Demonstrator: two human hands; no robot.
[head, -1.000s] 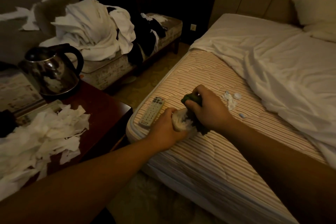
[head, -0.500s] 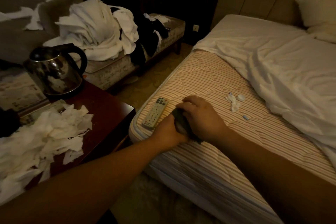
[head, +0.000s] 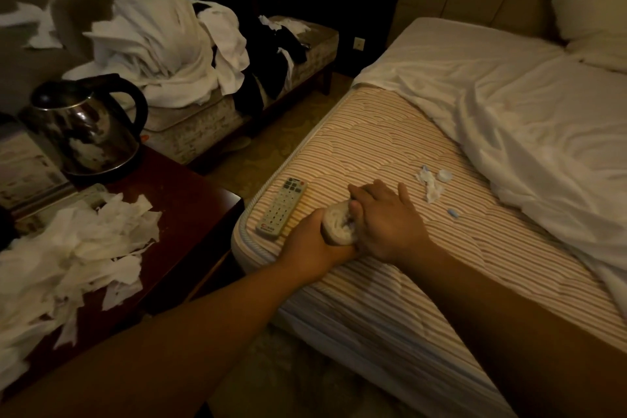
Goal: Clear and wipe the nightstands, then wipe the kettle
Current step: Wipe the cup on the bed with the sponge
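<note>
— What do the hands have?

— The left hand has its grip curled round a pale roll of tissue, hollow end facing the camera, down on the bare striped mattress. The right hand lies against the roll's 3 o'clock side with fingers fairly straight, thumb tip on the roll's top edge; it presses rather than clamps.

— And just around them?

— One white remote control at 9 o'clock of the roll, just beside the left hand, near the mattress corner. At 2 o'clock, a small cluster: one crumpled tissue scrap, one white cap, and one small blue piece a little nearer.

— The surface and the room?

— Dim, warm light. A rumpled white sheet covers the bed from 1 to 3 o'clock, with one pillow at the headboard. At 9 o'clock stands one dark red nightstand bench, carrying a heap of torn white tissue and, at its far side, one steel kettle with a black handle, well apart from both hands. Beyond it, at 11 o'clock, an upholstered seat is piled with white linen and dark clothing.
</note>
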